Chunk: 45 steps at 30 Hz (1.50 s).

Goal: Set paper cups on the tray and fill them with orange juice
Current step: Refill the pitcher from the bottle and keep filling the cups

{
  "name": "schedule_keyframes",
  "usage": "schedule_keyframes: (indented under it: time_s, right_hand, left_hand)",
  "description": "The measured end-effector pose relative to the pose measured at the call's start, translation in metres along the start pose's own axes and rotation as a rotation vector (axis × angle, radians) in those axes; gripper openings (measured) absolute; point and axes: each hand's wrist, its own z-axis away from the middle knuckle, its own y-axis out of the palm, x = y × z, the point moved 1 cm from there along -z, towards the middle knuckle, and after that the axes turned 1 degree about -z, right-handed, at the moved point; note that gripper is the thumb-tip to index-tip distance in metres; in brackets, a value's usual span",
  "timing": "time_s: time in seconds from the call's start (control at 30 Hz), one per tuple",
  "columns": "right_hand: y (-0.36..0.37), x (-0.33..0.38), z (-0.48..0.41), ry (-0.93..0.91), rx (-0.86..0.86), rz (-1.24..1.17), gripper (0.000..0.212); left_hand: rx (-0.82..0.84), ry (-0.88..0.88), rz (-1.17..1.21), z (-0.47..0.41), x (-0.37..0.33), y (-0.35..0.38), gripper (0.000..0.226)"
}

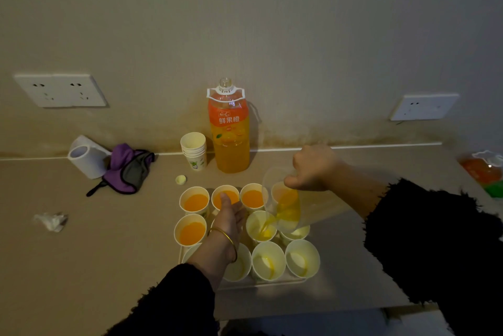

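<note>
A white tray [283, 281] holds several paper cups in rows. Three back-row cups [194, 201] and one at the middle left [190, 230] hold orange juice. The front cups [268, 260] hold only traces of juice. My right hand [313, 169] grips a clear pitcher [285, 207], tilted, and a thin stream of juice falls into a middle-row cup [261, 226]. My left hand [228, 216] lies over the tray with relaxed fingers. It covers one middle cup, and its fingertips are beside the cup being filled.
An uncapped orange juice bottle [230, 131] stands at the wall with a stack of spare cups [193, 150] beside it and its cap [180, 179] in front. At the left are a paper roll [85, 160], a purple cloth [128, 169] and a crumpled tissue [51, 221]. A second bottle [484, 169] lies far right.
</note>
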Motion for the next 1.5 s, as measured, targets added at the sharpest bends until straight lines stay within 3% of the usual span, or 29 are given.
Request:
schedule_keyframes:
  time_s: [1.5]
  right_hand:
    - [0.0002,0.0025,0.0035,-0.002,-0.036,-0.043,0.046]
  left_hand:
    - [-0.001,-0.004,-0.012,0.0016,-0.0008,-0.0035,0.073]
